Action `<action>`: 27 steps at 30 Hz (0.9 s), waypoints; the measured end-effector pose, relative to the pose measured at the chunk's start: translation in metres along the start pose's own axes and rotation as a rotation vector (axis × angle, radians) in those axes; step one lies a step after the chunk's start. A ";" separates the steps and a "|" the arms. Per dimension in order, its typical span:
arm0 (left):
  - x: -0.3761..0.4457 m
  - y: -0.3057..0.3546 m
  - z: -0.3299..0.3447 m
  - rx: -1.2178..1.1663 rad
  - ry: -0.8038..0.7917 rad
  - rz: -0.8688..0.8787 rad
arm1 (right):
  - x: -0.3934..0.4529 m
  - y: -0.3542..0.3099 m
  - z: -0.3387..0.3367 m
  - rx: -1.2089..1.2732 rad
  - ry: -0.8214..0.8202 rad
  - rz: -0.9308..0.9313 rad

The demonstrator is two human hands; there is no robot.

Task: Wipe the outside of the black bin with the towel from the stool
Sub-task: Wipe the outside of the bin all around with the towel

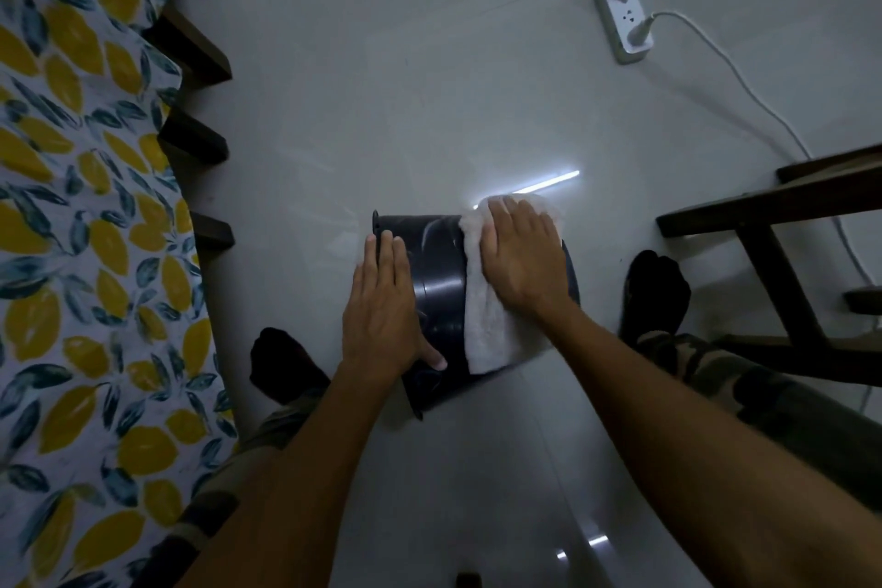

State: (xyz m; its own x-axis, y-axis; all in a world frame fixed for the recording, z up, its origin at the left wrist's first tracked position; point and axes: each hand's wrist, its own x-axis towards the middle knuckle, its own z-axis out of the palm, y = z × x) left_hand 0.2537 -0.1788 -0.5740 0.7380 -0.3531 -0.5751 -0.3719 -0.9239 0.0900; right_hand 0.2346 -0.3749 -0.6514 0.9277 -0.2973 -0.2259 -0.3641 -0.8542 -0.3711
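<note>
Floor (477, 62) of pale grey tile spreads under me, with a lemon-print cloth (71, 253) along its left edge and a dark wooden stool (773, 224) to the right. Between my feet the black bin (439, 263) lies on its side. My left hand (382, 306) rests flat, fingers together, near its rim. My right hand (520, 253), flat with fingers together, presses the white towel (482, 325) against the bin's outer wall.

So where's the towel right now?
In the head view, the white towel is draped over the black bin lying on its side on the floor, pressed under the right hand, right of the left hand.
</note>
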 end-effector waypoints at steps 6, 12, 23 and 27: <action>-0.004 0.003 0.003 -0.005 0.014 -0.010 | -0.115 -0.013 0.013 -0.041 0.006 -0.116; -0.020 0.006 0.027 0.052 0.043 -0.005 | -0.095 -0.023 0.012 -0.079 -0.076 -0.441; -0.033 0.016 0.023 0.002 0.022 -0.065 | 0.060 -0.064 -0.017 -0.009 -0.529 0.044; -0.024 0.015 0.014 0.007 0.001 -0.088 | 0.040 -0.044 -0.017 -0.156 -0.228 -0.005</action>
State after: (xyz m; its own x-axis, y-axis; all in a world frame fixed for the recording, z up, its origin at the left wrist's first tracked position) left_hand 0.2226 -0.1824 -0.5705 0.7686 -0.2713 -0.5793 -0.3100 -0.9501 0.0337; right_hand 0.2891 -0.3568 -0.6287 0.8805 -0.2039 -0.4280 -0.3256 -0.9163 -0.2332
